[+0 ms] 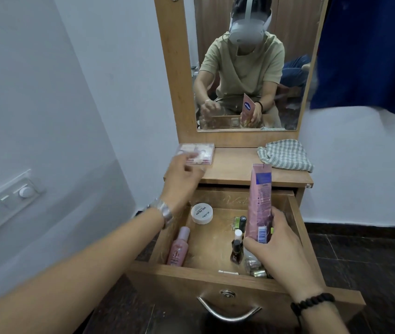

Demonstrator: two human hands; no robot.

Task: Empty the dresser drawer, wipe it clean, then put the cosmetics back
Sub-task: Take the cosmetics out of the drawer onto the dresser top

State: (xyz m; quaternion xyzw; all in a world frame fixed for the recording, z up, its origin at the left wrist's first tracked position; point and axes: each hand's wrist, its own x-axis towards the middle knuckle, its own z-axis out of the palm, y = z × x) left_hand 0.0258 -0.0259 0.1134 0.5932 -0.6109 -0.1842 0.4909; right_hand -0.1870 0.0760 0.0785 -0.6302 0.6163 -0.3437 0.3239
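Note:
The wooden drawer point(297, 220) stands pulled open below the dresser top point(235, 169). My right hand point(276, 247) grips a tall pink tube point(259, 201) upright over the drawer's right side. My left hand point(182, 177) hovers, blurred, with loosely curled fingers beside a clear plastic box point(203, 153) on the dresser top; it holds nothing I can see. Inside the drawer lie a pink bottle point(179, 247), a round white jar point(202, 213), a dark nail polish bottle point(237, 251), a white-capped bottle point(238, 235) and small shiny items point(255, 267). A checked cloth point(285, 155) lies at the top's right.
A mirror point(247, 68) rises behind the dresser top. A white wall with a switch panel point(1, 210) is on the left. Blue fabric point(370, 51) hangs at the upper right. The drawer's metal handle point(227, 312) faces me, over dark floor tiles point(365, 256).

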